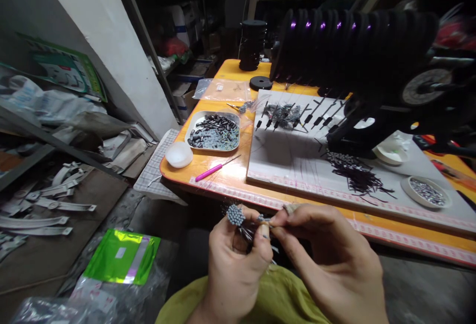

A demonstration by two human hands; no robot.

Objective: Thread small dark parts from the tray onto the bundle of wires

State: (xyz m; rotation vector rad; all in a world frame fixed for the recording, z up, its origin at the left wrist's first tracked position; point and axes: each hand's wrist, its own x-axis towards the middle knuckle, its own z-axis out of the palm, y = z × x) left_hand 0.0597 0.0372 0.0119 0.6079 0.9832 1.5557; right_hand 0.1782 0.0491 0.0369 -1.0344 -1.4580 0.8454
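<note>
Below the table's front edge, my left hand (232, 259) is closed around a bundle of thin black wires topped with small grey beads (235, 214). Beside it, my right hand (327, 252) pinches a tiny piece (265, 219) between thumb and fingertips, touching the bundle. Both hands hover over my lap in yellow-green cloth (278, 297). What the right fingers hold is too small to name.
The orange table (223, 178) carries a grey work board (297, 158) with a heap of black wires (357, 175), a metal tray of beads (213, 132), a white cup (179, 154), a pink tool (215, 169) and a small dish (427, 191). A black spool rack (353, 46) stands behind. A green foil bag (121, 256) lies on the floor.
</note>
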